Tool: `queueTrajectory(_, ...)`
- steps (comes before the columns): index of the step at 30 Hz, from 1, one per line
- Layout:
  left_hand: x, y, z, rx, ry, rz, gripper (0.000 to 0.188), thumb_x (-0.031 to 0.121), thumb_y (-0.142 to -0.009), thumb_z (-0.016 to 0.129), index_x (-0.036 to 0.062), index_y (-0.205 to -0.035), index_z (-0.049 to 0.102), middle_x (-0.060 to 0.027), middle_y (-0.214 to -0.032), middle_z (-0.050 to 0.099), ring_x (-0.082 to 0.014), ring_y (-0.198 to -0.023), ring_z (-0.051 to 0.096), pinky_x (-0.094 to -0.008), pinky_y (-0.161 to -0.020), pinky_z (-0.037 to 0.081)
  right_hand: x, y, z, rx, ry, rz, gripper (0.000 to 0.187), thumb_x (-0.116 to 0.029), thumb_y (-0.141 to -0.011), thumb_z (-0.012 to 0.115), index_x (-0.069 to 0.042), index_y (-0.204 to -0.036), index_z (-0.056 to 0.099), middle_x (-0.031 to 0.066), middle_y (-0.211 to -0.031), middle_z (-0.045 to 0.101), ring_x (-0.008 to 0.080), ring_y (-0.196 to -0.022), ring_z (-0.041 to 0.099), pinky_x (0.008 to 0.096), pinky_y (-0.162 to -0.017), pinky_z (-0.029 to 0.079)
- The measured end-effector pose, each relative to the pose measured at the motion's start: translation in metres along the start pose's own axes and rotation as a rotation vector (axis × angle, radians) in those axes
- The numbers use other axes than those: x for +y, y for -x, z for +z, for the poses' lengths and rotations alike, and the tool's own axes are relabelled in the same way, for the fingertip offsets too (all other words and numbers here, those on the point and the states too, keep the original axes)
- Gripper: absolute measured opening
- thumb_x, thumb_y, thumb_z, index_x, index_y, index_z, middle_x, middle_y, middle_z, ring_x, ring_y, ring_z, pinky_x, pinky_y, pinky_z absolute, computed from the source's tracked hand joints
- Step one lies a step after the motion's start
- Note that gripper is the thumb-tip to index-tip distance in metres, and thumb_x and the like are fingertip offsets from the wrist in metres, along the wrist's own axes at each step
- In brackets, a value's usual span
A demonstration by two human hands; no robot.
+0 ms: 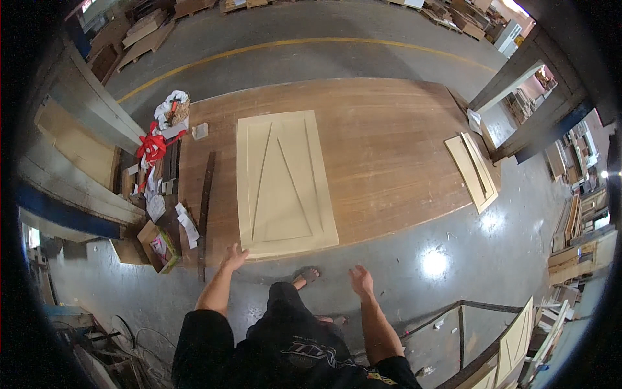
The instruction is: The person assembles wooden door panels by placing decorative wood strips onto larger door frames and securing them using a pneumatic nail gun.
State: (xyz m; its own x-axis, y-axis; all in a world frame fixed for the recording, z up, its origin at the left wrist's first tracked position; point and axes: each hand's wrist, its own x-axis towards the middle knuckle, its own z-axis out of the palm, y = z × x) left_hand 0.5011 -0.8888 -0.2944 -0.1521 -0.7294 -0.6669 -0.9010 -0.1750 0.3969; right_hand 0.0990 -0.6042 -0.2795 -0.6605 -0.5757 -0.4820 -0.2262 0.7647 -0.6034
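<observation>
A cream door panel (283,185) with raised framing and slanted grooves lies flat on the brown wooden worktable (382,149). My left hand (234,257) is at the panel's near left corner, fingers apart and holding nothing. Whether its fingertips touch the edge, I cannot tell. Out over the floor, to the right of the panel's near end, my right hand (361,280) hangs open with nothing in it. Two narrower cream panels (472,170) rest at the table's right end, partly overlapping.
A dark strip (207,207) lies along the table's left side, near white paper (187,225). Red cloth (151,146) and an open cardboard box (157,246) are at the left. Metal posts (531,97) flank the table. A dark frame (461,337) and cream panels (514,343) stand at lower right.
</observation>
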Motion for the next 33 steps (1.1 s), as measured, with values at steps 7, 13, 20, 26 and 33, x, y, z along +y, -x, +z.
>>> queueTrajectory(7, -0.030, -0.073, 0.047, 0.504, 0.059, -0.046, 0.058, 0.036, -0.087, 0.075, 0.0031, -0.130, 0.055, -0.0206, -0.126, 0.065, -0.0390, -0.123, 0.060, -0.0495, -0.105, 0.047, -0.027, -0.024, 0.066, -0.147, 0.107, -0.041, 0.067, -0.046, -0.092, 0.070, -0.005, -0.143, 0.059, 0.0211, -0.140, 0.063, 0.0421, -0.133, 0.056, 0.0467, -0.111, 0.046)
queueTrajectory(13, 0.025, -0.046, 0.078, 0.568, 0.160, 0.005, 0.071, 0.031, -0.086, 0.079, 0.0047, -0.143, 0.045, -0.0247, -0.131, 0.058, -0.0444, -0.125, 0.053, -0.0539, -0.107, 0.043, -0.058, -0.095, 0.109, -0.024, -0.335, -0.239, 0.066, -0.041, -0.091, 0.072, -0.007, -0.144, 0.053, 0.0244, -0.136, 0.057, 0.0452, -0.130, 0.052, 0.0501, -0.109, 0.046)
queueTrajectory(20, -0.036, 0.022, 0.096, 0.438, 0.088, -0.044, 0.070, 0.028, -0.087, 0.080, 0.0035, -0.141, 0.043, -0.0248, -0.138, 0.051, -0.0426, -0.128, 0.048, -0.0536, -0.108, 0.043, 0.074, -0.045, 0.139, 0.059, 0.280, -0.316, 0.053, -0.043, -0.091, 0.073, -0.007, -0.128, 0.065, 0.0188, -0.133, 0.059, 0.0424, -0.124, 0.054, 0.0532, -0.100, 0.046)
queueTrajectory(26, -0.098, 0.059, 0.125, 0.225, 0.594, -0.157, 0.059, 0.028, -0.086, 0.081, 0.0023, -0.128, 0.048, -0.0258, -0.129, 0.059, -0.0424, -0.120, 0.058, -0.0495, -0.102, 0.048, 0.033, 0.003, 0.116, -0.061, 0.240, 0.084, 0.043, -0.042, -0.096, 0.066, -0.002, -0.111, 0.070, 0.0236, -0.109, 0.070, 0.0438, -0.110, 0.061, 0.0501, -0.092, 0.049)
queueTrajectory(33, -0.104, 0.045, 0.127, 0.341, 0.502, -0.027, 0.047, 0.024, -0.090, 0.077, 0.0014, -0.123, 0.052, -0.0213, -0.118, 0.062, -0.0399, -0.110, 0.062, -0.0472, -0.095, 0.050, -0.029, -0.004, 0.082, -0.053, -0.103, 0.151, 0.044, -0.043, -0.095, 0.067, 0.000, -0.103, 0.068, 0.0210, -0.090, 0.070, 0.0359, -0.086, 0.067, 0.0433, -0.078, 0.051)
